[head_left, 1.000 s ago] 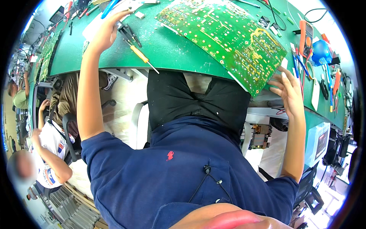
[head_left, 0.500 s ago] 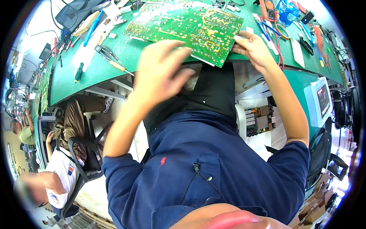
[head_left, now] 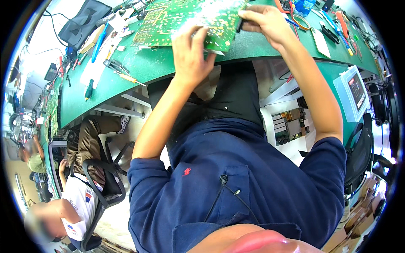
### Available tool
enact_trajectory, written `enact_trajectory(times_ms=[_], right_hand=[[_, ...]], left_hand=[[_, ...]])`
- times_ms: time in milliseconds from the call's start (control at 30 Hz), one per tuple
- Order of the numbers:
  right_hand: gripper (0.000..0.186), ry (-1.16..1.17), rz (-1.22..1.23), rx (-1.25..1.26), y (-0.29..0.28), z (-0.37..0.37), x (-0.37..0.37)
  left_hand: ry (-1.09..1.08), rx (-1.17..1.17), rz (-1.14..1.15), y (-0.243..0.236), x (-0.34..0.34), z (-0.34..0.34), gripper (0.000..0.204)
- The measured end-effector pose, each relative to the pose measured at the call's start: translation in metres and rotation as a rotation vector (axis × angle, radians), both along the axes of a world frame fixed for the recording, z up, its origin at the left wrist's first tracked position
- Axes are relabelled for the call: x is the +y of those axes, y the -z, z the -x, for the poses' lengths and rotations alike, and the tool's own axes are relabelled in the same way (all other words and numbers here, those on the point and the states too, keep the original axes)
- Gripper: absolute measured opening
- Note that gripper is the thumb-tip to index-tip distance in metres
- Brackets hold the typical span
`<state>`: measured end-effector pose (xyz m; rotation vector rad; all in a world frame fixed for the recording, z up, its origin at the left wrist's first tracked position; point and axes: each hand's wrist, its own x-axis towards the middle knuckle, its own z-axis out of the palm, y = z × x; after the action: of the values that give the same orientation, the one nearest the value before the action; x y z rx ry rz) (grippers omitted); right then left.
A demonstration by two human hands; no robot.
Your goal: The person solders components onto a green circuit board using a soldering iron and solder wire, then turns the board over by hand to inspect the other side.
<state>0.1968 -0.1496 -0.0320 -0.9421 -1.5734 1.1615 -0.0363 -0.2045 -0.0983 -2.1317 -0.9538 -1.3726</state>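
The thin, glossy green board [head_left: 158,25] is at top centre of the frame, over the smooth table [head_left: 149,63]. Fingers of the right hand [head_left: 270,27] pinch its right edge; the left hand [head_left: 190,58] curves over its near edge; whether its fingers grip, I cannot tell.
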Motion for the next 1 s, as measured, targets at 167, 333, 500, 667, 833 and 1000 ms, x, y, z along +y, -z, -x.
enact_trajectory(times_ms=[167, 333, 500, 667, 833, 1000], right_hand=[[0.027, 0.001, 0.088, 0.136, -0.052, 0.029, -0.002], [0.038, -0.107, 0.016, 0.184, -0.096, 0.055, -0.016], [0.045, -0.205, -0.197, 0.303, -0.102, 0.084, -0.029], [0.049, 0.041, -0.478, 0.199, -0.065, 0.095, -0.003], [0.065, 0.333, -0.638, 0.107, -0.042, 0.101, 0.058], [0.068, 0.187, -0.601, 0.048, -0.05, 0.114, 0.091]], left_hand=[[-0.024, -0.064, -0.128, -0.02, 0.014, 0.024, 0.054], [-0.031, -0.191, -0.221, -0.043, 0.016, 0.039, 0.054], [-0.045, -0.329, -0.284, -0.062, 0.023, 0.056, 0.054], [0.019, -0.444, -0.237, -0.069, 0.028, 0.066, 0.052], [0.013, -0.481, -0.216, -0.071, 0.033, 0.066, 0.05], [0.045, -0.495, -0.199, -0.079, 0.04, 0.067, 0.055]])
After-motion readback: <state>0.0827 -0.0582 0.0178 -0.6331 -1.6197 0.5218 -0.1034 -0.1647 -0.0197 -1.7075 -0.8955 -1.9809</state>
